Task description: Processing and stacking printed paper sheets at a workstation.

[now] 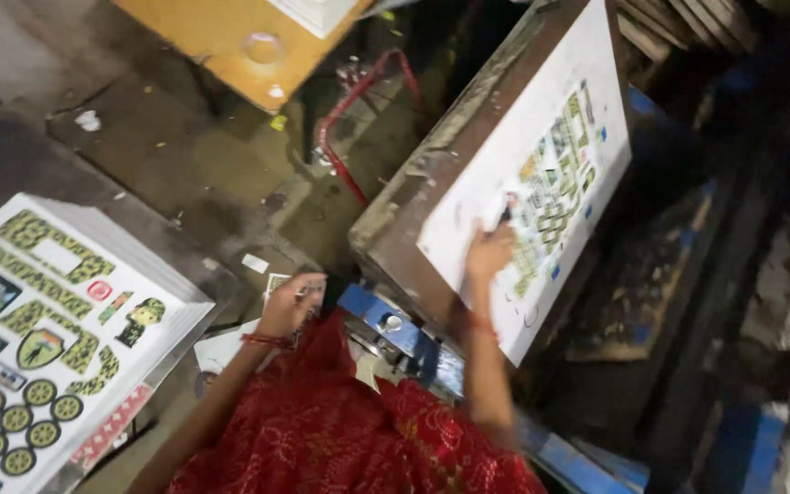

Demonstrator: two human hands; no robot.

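My right hand (489,252) rests on a white printed sheet (541,174) of green camouflage stickers. The sheet lies on a tilted, worn brown board (432,174). The fingers are bunched near a small dark mark, and blur hides whether they pinch the sheet. My left hand (287,304), with a red thread on the wrist, is curled around a small pale piece just above my red patterned garment (340,430). It hovers beside loose paper scraps (221,348) on the floor.
A thick stack of matching sticker sheets (57,329) stands at the left. A blue metal bracket (386,325) juts out below the board. A red bent rod (349,110) and an orange-brown panel (221,37) lie beyond. Dark machinery fills the right side.
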